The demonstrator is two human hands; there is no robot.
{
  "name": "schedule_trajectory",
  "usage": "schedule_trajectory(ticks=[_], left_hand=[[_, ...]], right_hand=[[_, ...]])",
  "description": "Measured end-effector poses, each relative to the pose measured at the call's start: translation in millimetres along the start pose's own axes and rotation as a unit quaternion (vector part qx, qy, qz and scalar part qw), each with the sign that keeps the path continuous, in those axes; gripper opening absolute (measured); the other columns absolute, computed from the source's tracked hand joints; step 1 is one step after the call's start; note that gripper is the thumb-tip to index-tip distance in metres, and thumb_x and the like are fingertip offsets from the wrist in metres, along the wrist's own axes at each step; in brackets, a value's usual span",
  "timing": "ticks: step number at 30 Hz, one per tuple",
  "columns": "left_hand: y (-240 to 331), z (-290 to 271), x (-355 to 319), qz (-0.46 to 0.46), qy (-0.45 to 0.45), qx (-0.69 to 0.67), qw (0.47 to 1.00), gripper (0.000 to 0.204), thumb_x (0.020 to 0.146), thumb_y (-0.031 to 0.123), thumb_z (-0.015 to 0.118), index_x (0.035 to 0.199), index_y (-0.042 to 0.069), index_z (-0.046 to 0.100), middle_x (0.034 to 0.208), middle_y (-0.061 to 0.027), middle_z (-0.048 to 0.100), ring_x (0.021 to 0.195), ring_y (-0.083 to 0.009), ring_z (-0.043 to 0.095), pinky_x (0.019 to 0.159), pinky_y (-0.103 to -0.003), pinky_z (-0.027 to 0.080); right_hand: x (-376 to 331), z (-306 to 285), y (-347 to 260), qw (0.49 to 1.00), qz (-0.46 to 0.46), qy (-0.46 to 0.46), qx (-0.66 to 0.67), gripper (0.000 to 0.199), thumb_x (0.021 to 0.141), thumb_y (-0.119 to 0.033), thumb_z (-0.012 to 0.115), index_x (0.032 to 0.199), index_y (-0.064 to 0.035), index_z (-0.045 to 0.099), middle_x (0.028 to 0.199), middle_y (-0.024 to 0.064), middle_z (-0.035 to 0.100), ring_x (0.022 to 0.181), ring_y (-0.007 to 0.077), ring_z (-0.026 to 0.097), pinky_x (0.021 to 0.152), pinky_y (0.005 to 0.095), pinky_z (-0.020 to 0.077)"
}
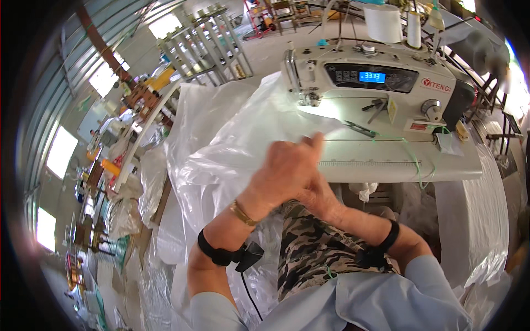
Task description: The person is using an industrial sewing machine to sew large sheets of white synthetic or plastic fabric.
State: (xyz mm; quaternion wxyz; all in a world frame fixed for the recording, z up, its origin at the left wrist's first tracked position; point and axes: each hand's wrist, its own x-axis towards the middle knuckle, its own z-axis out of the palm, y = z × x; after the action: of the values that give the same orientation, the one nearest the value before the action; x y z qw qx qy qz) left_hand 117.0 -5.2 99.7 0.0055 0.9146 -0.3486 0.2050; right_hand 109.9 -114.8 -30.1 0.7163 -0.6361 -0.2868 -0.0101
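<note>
My left hand [287,165] lies over a large sheet of clear plastic film [232,127] at the front edge of the sewing table [386,165], fingers pinched on the film's edge. My right hand [319,199] sits just below and behind it, mostly hidden by the left hand, and seems to grip the same film. The film runs up to the needle area [309,99] of a white industrial sewing machine [381,77]. Both wrists carry black bands.
Small snips [361,129] and a green thread [411,151] lie on the table. Large thread cones [383,22] stand behind the machine. More plastic film piles on the floor to the left [160,187] and right [475,220]. Metal racks [210,49] stand at the back.
</note>
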Motion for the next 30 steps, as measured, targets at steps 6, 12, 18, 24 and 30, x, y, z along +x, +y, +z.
schedule_trajectory(ticks=[6,12,18,24,30], left_hand=[[8.1,-14.1,-7.1,0.012,-0.088,-0.203,0.975,0.037,0.086,0.015,0.062,0.119,-0.002,0.054,0.094,-0.0172,0.068,0.088,-0.0319,0.068,0.077,-0.040,0.053],[-132.8,-9.0,-63.0,-0.325,-0.043,0.093,0.940,0.071,0.088,0.045,0.064,0.143,0.007,0.040,0.147,-0.0210,0.040,0.136,-0.0353,0.037,0.109,-0.042,0.034],[-185.2,70.0,-145.4,-0.578,-0.033,-0.023,0.815,0.109,0.076,0.057,0.071,0.153,0.007,0.012,0.152,-0.0256,0.028,0.144,-0.0375,0.023,0.116,-0.041,0.028],[-176.1,133.3,-164.7,-0.505,0.114,-0.031,0.855,0.030,0.079,0.024,0.076,0.092,0.000,0.062,0.097,-0.0175,0.065,0.101,-0.0337,0.059,0.085,-0.044,0.047],[-244.6,138.4,-223.6,-0.524,0.178,-0.167,0.816,0.018,0.081,0.012,0.062,0.069,-0.001,0.057,0.062,-0.0131,0.056,0.057,-0.0263,0.054,0.057,-0.040,0.045]], right_hand=[[-31.9,35.1,8.7,0.936,0.145,0.151,0.284,0.034,0.095,-0.026,0.063,0.121,-0.0081,0.052,0.107,0.0055,0.058,0.104,0.0163,0.056,0.088,0.0309,0.0480],[-71.9,-69.6,-17.4,0.879,0.154,0.193,0.407,0.039,0.097,-0.027,0.058,0.129,-0.0056,0.049,0.116,0.0083,0.062,0.107,0.0216,0.062,0.092,0.0384,0.0530],[-134.7,-92.1,-15.9,0.877,0.183,0.254,0.365,0.050,0.100,-0.038,0.051,0.134,-0.0013,0.045,0.123,0.0072,0.058,0.112,0.0190,0.056,0.095,0.0345,0.0460],[-141.4,-77.9,-0.4,0.887,0.219,0.265,0.308,0.037,0.098,-0.024,0.057,0.129,-0.0064,0.049,0.121,0.0060,0.058,0.110,0.0162,0.055,0.091,0.0335,0.0474],[-110.7,-94.6,-0.1,0.921,0.067,0.304,0.233,0.026,0.099,-0.018,0.052,0.119,-0.0019,0.055,0.108,0.0038,0.061,0.097,0.0122,0.058,0.081,0.0287,0.0484]])
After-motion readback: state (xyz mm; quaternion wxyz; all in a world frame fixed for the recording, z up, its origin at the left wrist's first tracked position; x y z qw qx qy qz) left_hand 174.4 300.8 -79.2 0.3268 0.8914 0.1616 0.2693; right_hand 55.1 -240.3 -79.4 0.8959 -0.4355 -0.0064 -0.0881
